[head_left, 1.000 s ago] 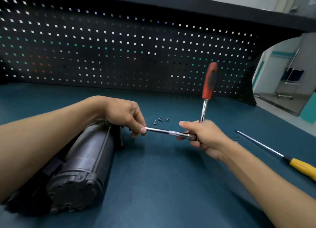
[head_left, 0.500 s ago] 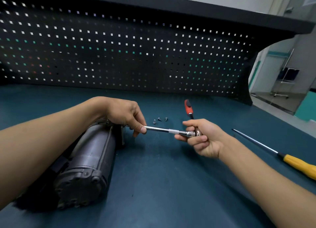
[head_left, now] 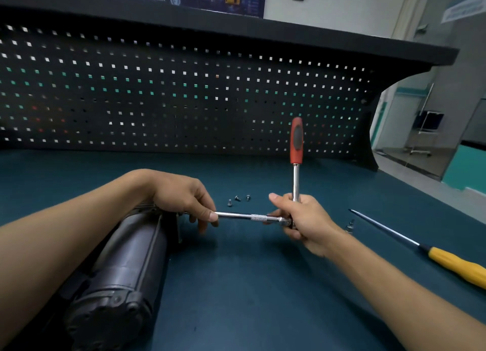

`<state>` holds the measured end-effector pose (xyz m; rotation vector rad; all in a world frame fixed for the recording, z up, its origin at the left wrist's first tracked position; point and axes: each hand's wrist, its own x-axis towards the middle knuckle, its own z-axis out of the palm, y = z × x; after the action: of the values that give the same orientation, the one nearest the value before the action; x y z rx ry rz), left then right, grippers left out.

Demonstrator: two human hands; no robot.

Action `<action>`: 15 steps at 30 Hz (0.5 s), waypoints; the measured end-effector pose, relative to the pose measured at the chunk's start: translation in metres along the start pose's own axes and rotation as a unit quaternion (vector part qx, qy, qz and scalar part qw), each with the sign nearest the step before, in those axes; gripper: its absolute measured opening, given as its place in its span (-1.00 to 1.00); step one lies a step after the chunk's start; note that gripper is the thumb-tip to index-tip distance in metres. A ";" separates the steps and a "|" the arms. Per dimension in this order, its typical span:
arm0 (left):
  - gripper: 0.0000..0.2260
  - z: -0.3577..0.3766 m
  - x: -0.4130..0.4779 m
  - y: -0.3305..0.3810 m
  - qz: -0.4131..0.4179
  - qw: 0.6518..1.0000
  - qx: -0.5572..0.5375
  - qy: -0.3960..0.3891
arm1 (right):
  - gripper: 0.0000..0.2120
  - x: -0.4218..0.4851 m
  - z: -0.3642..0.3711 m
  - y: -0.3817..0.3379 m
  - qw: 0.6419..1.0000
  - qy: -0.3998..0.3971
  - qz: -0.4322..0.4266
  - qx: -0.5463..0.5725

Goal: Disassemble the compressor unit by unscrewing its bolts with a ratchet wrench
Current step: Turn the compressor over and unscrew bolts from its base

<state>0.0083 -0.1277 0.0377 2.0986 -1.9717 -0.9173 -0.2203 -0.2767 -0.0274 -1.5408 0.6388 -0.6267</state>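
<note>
A dark grey cylindrical compressor unit (head_left: 123,269) lies on its side at the lower left of the teal bench. A chrome extension bar (head_left: 244,216) runs level from the compressor's far end to the ratchet head. My left hand (head_left: 181,195) pinches the bar close to the compressor. My right hand (head_left: 299,219) grips the ratchet wrench (head_left: 296,150) at its head and lower shaft; its red and grey handle stands straight up. The bolt under the socket is hidden by my left hand.
Three loose bolts (head_left: 238,199) lie on the bench behind the bar. A small bolt (head_left: 351,224) sits by my right wrist. A yellow-handled screwdriver (head_left: 420,248) lies at the right. A black pegboard (head_left: 184,95) walls the back of the bench (head_left: 249,285).
The ratchet handle swung from pointing away and low half a second ago to upright, as it was one second ago. My left hand stayed on the bar.
</note>
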 end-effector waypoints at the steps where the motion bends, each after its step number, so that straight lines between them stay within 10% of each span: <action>1: -0.82 0.000 0.000 0.000 0.000 1.000 0.000 -0.002 | -0.54 -0.001 0.000 0.001 0.999 0.010 -0.035 -0.011; 15: -0.78 0.002 -0.003 0.004 0.003 1.000 -0.016 0.007 | -0.65 -0.003 -0.009 0.004 0.893 -0.009 -0.352 -0.281</action>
<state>0.0039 -0.1252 0.0393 2.0759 -1.9415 -0.9235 -0.2287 -0.2814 -0.0309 -2.3557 0.2225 -1.0228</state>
